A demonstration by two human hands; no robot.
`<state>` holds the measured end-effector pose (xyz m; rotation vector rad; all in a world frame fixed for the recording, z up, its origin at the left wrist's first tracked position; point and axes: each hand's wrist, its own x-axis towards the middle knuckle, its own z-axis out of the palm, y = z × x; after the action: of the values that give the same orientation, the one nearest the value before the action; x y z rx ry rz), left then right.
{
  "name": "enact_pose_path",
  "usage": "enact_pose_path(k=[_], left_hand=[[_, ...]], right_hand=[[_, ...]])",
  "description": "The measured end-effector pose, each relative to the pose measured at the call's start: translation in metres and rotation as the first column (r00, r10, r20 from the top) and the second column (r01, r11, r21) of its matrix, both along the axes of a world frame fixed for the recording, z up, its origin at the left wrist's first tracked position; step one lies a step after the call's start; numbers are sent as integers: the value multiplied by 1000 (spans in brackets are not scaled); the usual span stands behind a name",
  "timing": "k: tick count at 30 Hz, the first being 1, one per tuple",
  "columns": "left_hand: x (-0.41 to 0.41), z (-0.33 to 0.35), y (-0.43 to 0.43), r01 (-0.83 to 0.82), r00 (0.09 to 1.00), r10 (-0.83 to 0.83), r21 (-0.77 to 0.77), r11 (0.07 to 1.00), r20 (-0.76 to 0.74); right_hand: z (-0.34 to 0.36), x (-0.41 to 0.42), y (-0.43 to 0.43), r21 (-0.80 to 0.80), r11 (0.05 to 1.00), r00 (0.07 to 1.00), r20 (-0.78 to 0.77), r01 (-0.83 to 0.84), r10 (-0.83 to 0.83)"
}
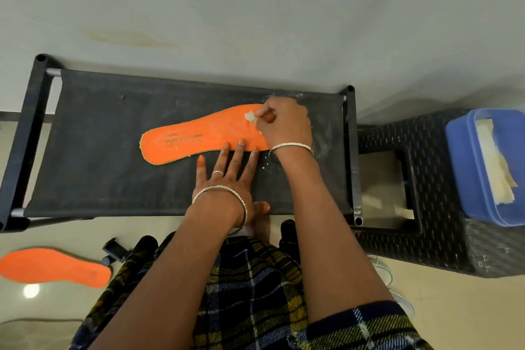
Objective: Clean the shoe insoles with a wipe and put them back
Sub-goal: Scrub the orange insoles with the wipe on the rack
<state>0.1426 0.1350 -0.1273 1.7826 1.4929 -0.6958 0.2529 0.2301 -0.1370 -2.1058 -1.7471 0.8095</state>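
— Where are we with this?
— Mid-clean. Our left hand, fingers spread flat, pins the near edge of the orange insole on the black rack. Our right hand pinches a wipe against its right end.
— And the rest?
— The second insole lies on the floor, near left; we can't tell if it's wiped. Neither is back in a shoe, we'd judge.

pale wall behind a black fabric rack; dark woven stool beside it; glossy cream floor.
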Motion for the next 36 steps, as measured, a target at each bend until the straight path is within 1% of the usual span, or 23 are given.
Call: enact_pose_path(k=[1,4,6,7,9,11,12,14,16,18,20,23,24,25,26,28,30,33,36], left_hand=[[-1,0,0,-2,1000,2,0,1000,4],[-3,1,0,-4,1000,4,2,1000,12],[-3,1,1,2,1000,-2,5,1000,9],[-3,1,1,3,1000,-3,5,1000,7],[-2,0,0,1,1000,-1,5,1000,6],[-1,-1,0,5,1000,-5,8,1000,2],[-2,-1,0,7,1000,-7,7,1000,3],[-2,0,1,4,1000,-4,2,1000,11],[-4,1,1,5,1000,-5,1,1000,12],[-4,1,1,7,1000,-7,0,1000,9],[-2,1,2,4,1000,-4,1,1000,9],[-1,0,1,2,1000,-2,4,1000,9],[-1,0,1,4,1000,-4,6,1000,8],[-1,-1,1,6,1000,-6,8,1000,7],[-2,-1,1,4,1000,-4,10,1000,8],[-3,0,2,-4,1000,4,12,1000,11],[-5,1,2,-7,1000,7,13,1000,12],[-5,1,1,-9,1000,9,10,1000,14],[-4,1,1,-15,1000,15,8,1000,13]], right_hand=[[1,1,0,7,999,999,22,34,-34],[4,16,1,64,966,963,88,250,-256],[5,21,1,96,949,949,71,300,-307],[5,20,2,97,956,959,31,276,-281],[5,12,1,66,987,988,-55,147,-143],[2,4,0,1,1000,998,-54,11,-11],[1,3,0,-21,1000,1000,-30,3,-4],[2,7,1,-15,994,993,24,112,-111],[5,16,1,36,968,965,79,248,-250],[8,22,1,84,951,948,89,297,-304],[8,18,3,78,966,966,64,247,-252],[5,3,3,4,999,999,-1,43,-43],[4,-1,1,-23,1000,1000,0,4,-4],[3,-3,0,-42,999,1000,18,10,-9],[3,-1,0,-43,997,998,43,56,-54],[6,6,1,-22,980,975,103,199,-196],[9,16,2,15,959,951,129,282,-282],[9,21,5,17,965,961,82,263,-264],[5,11,6,-10,991,990,-45,131,-131]])
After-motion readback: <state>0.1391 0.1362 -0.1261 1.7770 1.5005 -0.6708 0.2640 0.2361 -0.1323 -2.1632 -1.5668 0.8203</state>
